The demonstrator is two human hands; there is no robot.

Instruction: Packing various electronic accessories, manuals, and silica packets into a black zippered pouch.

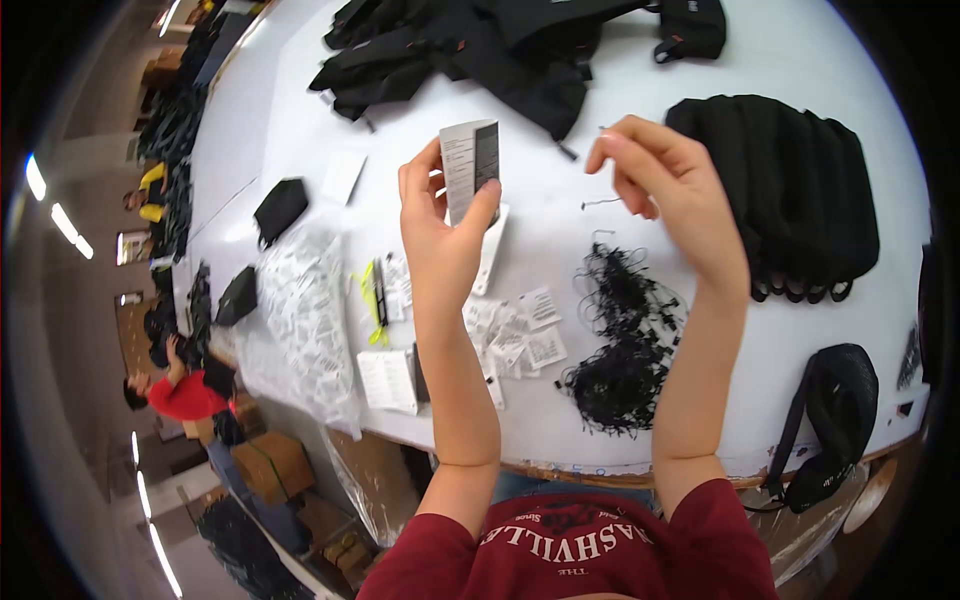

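In my left hand (445, 245), raised over the table, a folded white and black paper hang tag (462, 165) is held upright, the thumb pressed on its dark side. Level with it, my right hand (685, 195) has its thumb and index finger pinched together. A thin dark string (601, 203) shows beside its fingers and seems to hang from them. Below the right hand lies a tangled heap of black tag strings (625, 350). Small white labels (515, 330) are scattered below and to the right of the left hand, and a stack of white tags (388, 380) sits beside my left forearm.
Puffy black bags (780, 190) stand in a row on the right, with a black mesh item (835, 405) nearer me. More black bags (480, 50) lie across the far side. A clear plastic bag of white packets (305, 315) sits left. A person in red (185, 390) is farther left.
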